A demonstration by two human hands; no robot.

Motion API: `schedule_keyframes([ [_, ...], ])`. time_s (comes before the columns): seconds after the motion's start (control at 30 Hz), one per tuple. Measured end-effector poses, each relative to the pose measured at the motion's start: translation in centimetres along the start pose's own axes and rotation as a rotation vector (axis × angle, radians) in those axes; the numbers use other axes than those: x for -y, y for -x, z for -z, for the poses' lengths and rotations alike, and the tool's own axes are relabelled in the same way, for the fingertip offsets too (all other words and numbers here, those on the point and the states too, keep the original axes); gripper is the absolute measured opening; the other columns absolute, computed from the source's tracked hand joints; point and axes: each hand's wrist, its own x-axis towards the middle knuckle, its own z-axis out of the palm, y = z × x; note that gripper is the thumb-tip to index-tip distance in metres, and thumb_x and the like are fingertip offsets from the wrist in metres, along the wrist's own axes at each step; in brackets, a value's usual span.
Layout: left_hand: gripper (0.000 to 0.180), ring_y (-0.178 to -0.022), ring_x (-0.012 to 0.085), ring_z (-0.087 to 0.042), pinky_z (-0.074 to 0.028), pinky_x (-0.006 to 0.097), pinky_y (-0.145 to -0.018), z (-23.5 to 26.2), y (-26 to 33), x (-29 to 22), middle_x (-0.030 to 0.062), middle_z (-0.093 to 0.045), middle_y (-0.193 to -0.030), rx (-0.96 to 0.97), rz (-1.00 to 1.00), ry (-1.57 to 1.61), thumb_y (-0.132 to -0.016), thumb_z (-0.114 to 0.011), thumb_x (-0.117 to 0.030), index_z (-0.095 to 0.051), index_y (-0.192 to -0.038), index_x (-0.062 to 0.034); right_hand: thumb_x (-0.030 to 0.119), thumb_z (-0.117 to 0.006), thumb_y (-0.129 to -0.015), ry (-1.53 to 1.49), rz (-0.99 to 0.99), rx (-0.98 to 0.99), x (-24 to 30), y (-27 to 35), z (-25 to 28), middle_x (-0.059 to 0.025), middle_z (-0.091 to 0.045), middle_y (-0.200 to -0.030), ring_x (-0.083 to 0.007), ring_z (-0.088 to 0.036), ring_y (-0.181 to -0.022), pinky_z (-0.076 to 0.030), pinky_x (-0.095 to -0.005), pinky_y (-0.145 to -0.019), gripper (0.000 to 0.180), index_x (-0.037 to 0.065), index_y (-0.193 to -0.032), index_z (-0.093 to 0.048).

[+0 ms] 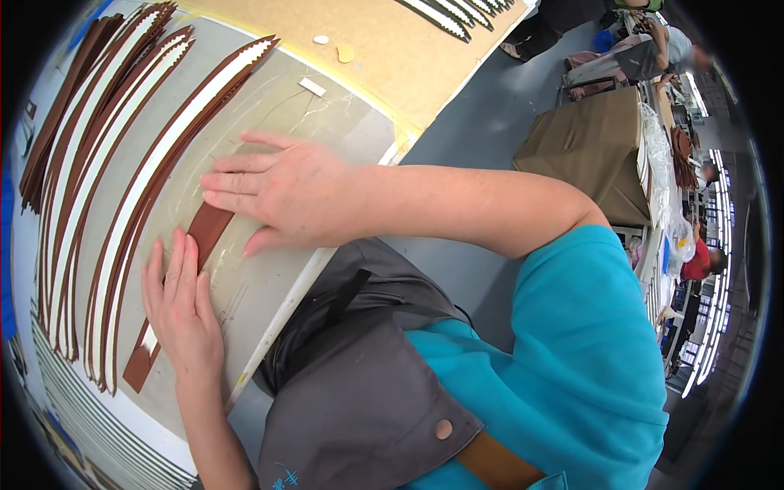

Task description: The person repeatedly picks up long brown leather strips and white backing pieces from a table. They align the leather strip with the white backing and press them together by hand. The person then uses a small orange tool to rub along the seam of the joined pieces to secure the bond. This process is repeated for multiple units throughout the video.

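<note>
Yellow scrap (345, 53), grey floor (469, 122), brown-covered stack (576, 147) (boxy)

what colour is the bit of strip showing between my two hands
The strip is reddish brown there, best seen in the head view.

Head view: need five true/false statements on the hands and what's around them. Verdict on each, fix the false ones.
1. The left hand lies over the brown strip. True.
2. The right hand is clenched in a fist. False: the right hand has its fingers extended, over the strip's far part.
3. Brown-and-white strips with jagged far ends lie to the left of the right hand. True.
4. The yellow scrap is under the left hand. False: the yellow scrap lies on the tan surface, beyond both hands.
5. The person's right sleeve is teal. True.
</note>
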Motion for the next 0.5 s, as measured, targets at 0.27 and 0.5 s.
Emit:
schedule_keyframes([
  [0.27,0.038,-0.144,0.0335,-0.050,-0.036,0.046,-0.120,0.2,0.3,-0.1,0.0077,-0.062,-0.152,-0.077,0.002,-0.007,-0.105,-0.059,-0.010,-0.067,-0.142,-0.0033,0.048,-0.065,-0.099,-0.047,-0.027,-0.097,-0.2,0.4,-0.1,-0.0045,-0.056,-0.157,-0.0247,-0.044,-0.151,-0.028,-0.0487,-0.128,0.063,0.008,-0.148,-0.059],
  [0.5,0.025,-0.110,0.0276,-0.062,-0.051,0.039,-0.097,0.1,-1.6,1.0,0.0085,-0.070,-0.121,-0.180,0.110,0.321,-0.093,-0.077,-0.007,-0.078,-0.117,-0.0018,0.027,-0.083,-0.085,-0.220,-0.214,-0.172,0.0,-1.8,0.9,-0.0072,-0.071,-0.124,-0.0272,-0.062,-0.125,-0.045,-0.0488,-0.108,0.036,0.008,-0.115,-0.078],
])
